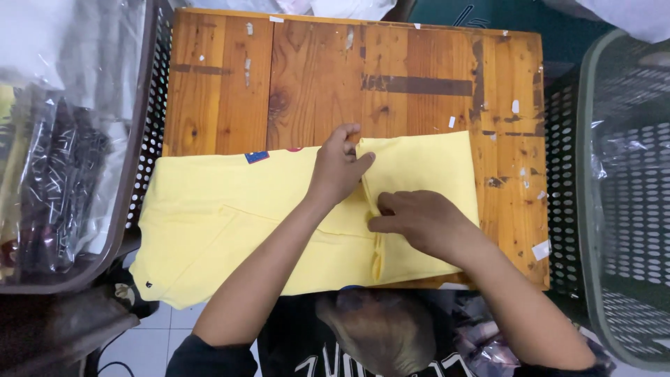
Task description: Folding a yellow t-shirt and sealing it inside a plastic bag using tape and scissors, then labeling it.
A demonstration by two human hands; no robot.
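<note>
One yellow shirt [230,223] lies spread across the near edge of a wooden table [314,77], its left part hanging off the table's side. A fold is being formed: the right portion of the cloth has been turned over, leaving a raised crease running away from the person between the two hands. The left hand [338,171] rests at the far end of that crease, thumb and forefinger closed on the cloth's top edge, the other fingers curled together. The right hand [419,220] lies flat just beside the crease near its middle, fingers together and pressing down on the folded flap, gripping nothing that can be seen. By the look of it the step in hand is setting this fold; the next move would call for smoothing the crease along its length while keeping the top edge level. Left of the left hand's fingers stands a grey basket [150,132] holding bagged goods; well right of the right hand's fingers stands a green basket [600,209].
</note>
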